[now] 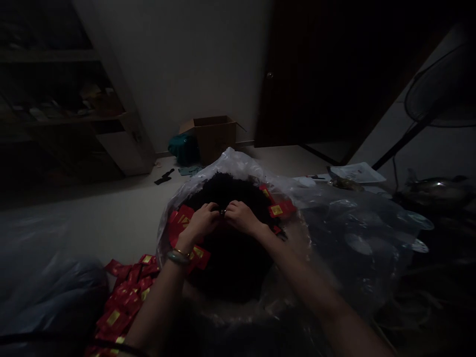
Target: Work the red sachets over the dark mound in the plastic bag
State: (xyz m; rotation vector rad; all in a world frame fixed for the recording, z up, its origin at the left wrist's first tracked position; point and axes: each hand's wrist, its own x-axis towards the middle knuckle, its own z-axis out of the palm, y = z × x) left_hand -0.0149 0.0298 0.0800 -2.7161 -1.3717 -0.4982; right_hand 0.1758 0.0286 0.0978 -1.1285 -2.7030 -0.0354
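A large clear plastic bag (241,166) stands open in front of me, filled with a dark loose material (230,258). Small red packets with gold labels (280,209) lie around its rim. My left hand (203,220), with bracelets on the wrist, and my right hand (241,217) meet over the middle of the bag. Both have their fingers curled together, pinching something small between them that I cannot make out in the dim light.
A pile of red packets (124,297) lies on the floor at lower left. A cardboard box (213,134) and a teal bag (182,148) stand by the far wall. Shelves (63,109) stand at left, a fan (442,89) and a metal pot (435,191) at right.
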